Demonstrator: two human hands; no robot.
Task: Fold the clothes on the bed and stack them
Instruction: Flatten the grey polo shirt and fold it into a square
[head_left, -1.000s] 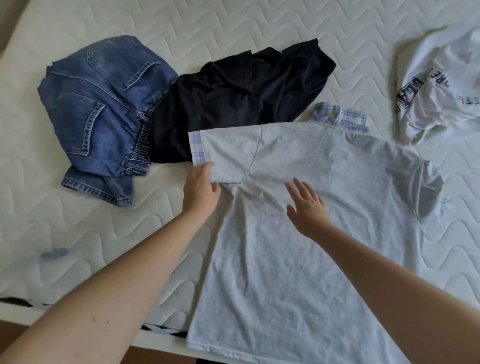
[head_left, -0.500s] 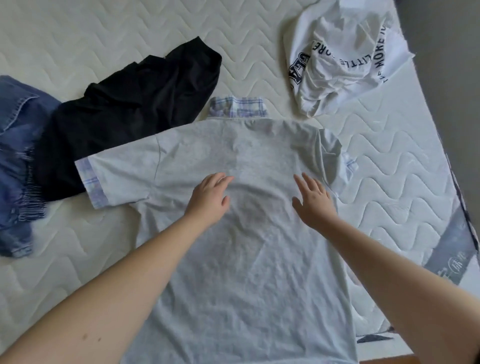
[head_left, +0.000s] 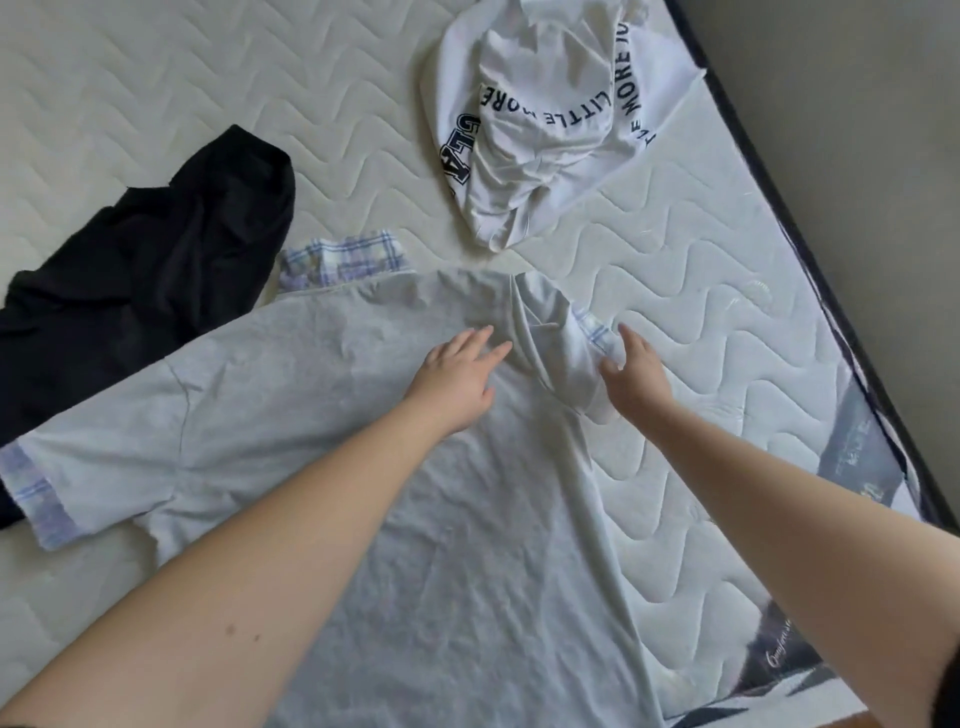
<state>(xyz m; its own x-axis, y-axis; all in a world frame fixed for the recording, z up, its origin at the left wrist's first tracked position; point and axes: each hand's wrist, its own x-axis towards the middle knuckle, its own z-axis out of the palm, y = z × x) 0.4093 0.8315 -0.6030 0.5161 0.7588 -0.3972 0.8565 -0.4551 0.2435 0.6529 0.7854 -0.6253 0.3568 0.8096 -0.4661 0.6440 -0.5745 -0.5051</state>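
The light grey knit-cotton polo shirt looks soft, matt and creased, with woven blue plaid cloth at collar and cuffs. At ten o'clock, the crumpled black cloth garment is matt. At one o'clock, the white printed cotton T-shirt lies rumpled. The cream quilted mattress shows wavy stitching.

Both forearms are bare, no sleeves or jewellery visible.

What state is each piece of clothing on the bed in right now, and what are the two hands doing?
grey shirt: spread flat, back up, unfolded; right sleeve rumpled.
black garment: crumpled, unfolded, partly under the grey shirt's left sleeve.
white printed shirt: bunched in a heap, unfolded.
left hand: open, fingers straight, resting on the grey shirt.
right hand: open, at the rumpled sleeve's edge; grip cannot be told.
mattress: bare, quilted.
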